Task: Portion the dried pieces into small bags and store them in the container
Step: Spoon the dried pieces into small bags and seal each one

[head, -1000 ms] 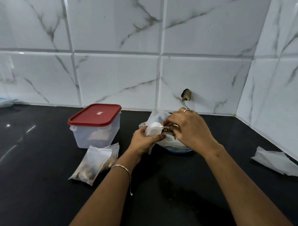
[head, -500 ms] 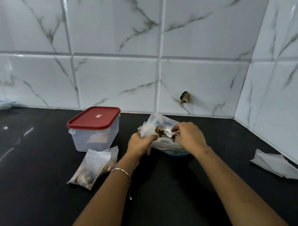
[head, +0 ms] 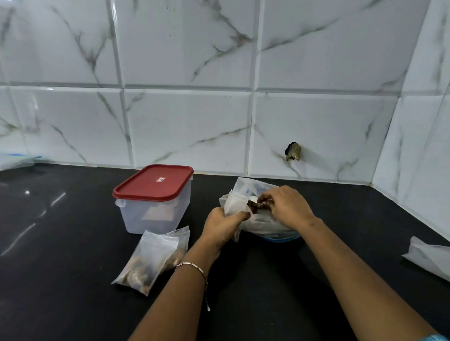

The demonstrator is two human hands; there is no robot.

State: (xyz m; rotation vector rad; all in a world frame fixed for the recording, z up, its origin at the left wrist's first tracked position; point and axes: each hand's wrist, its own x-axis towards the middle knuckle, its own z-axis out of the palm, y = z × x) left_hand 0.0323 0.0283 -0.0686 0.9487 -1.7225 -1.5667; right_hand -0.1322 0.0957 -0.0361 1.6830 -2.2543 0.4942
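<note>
Filling small bag (head: 235, 205), gripped by left hand (head: 223, 225); right hand (head: 285, 207) pinching dried pieces (head: 254, 208) over big bag (head: 261, 222). Risks: spill onto desk (head: 62, 279) if mouth collapses. Container (head: 154, 197) lidded.

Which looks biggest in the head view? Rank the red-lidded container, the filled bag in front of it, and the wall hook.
1. red-lidded container
2. filled bag, close to it in apparent size and nearer the camera, so the order is unsure
3. wall hook, clearly smallest
</note>
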